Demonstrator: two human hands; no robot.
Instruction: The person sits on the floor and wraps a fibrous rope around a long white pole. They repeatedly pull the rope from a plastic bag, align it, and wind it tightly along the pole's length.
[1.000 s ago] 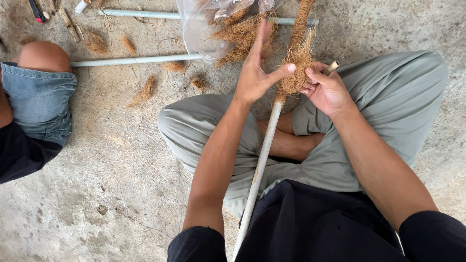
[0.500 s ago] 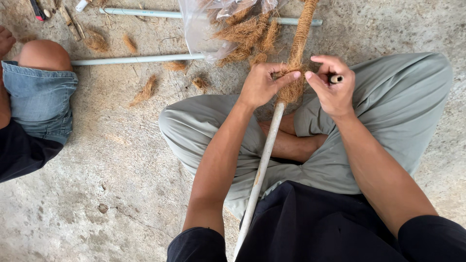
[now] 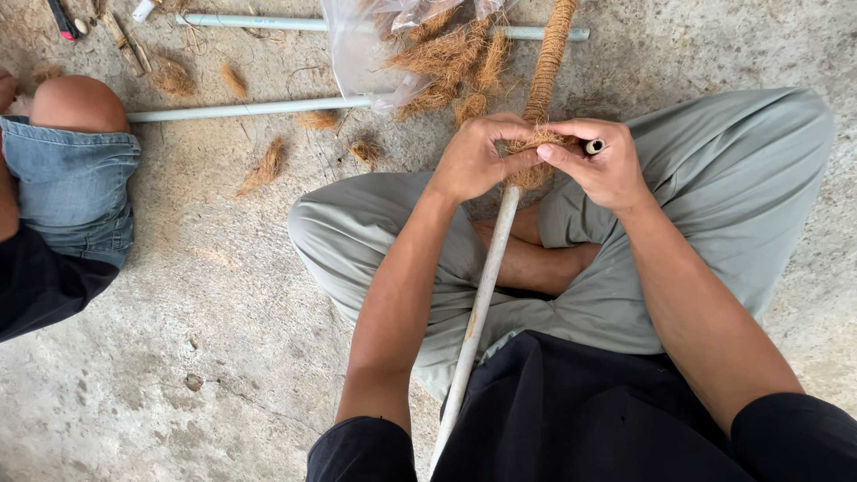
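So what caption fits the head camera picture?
Both hands, left hand and right hand, press brown fibre around a pale pipe.

Smooth matt pale plastic pipe point(image 3: 482, 299) across my lap, rough hairy brown coconut fibre point(image 3: 533, 147) under my hands, glossy clear plastic bag point(image 3: 361, 49), coarse pitted grey concrete floor point(image 3: 214, 339), soft matt grey cloth trousers point(image 3: 714, 196)

Brown coconut fibre point(image 3: 534, 147) wraps a white pipe point(image 3: 482, 295); grey-green trousers point(image 3: 714, 196), blue denim shorts point(image 3: 71, 187), mottled grey concrete floor point(image 3: 205, 339).
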